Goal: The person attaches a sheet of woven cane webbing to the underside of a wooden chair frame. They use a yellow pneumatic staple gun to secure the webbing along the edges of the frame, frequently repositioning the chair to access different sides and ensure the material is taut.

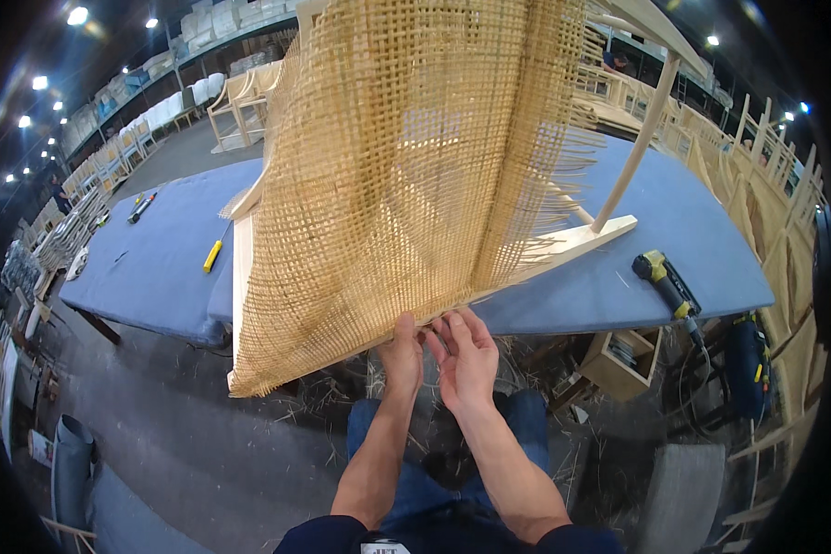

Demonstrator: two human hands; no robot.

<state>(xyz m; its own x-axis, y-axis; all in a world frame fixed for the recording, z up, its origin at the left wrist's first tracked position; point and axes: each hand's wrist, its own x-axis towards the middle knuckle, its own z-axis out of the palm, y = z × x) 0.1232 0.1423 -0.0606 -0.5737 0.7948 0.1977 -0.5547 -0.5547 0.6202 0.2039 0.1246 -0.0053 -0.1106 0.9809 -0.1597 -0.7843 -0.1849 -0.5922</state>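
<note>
A large sheet of woven cane webbing point(369, 185) drapes over a light wooden chair frame point(609, 233) on the padded table. Loose strands fray out along the sheet's right side. At the near lower edge, my left hand point(401, 358) pinches the webbing, its thumb on top and its other fingers hidden beneath. Close beside it, my right hand point(467, 358) has its fingers curled at the same edge, the tips against the webbing. Whatever small piece may lie between the fingertips cannot be made out.
The blue padded table point(171, 249) carries a yellow-handled tool point(213, 257) at left and a yellow-black air tool point(667, 283) with a hose at right. A wooden box point(621, 362) sits under the table's right side. Cane scraps litter the floor. Chair frames point(235, 106) stand behind.
</note>
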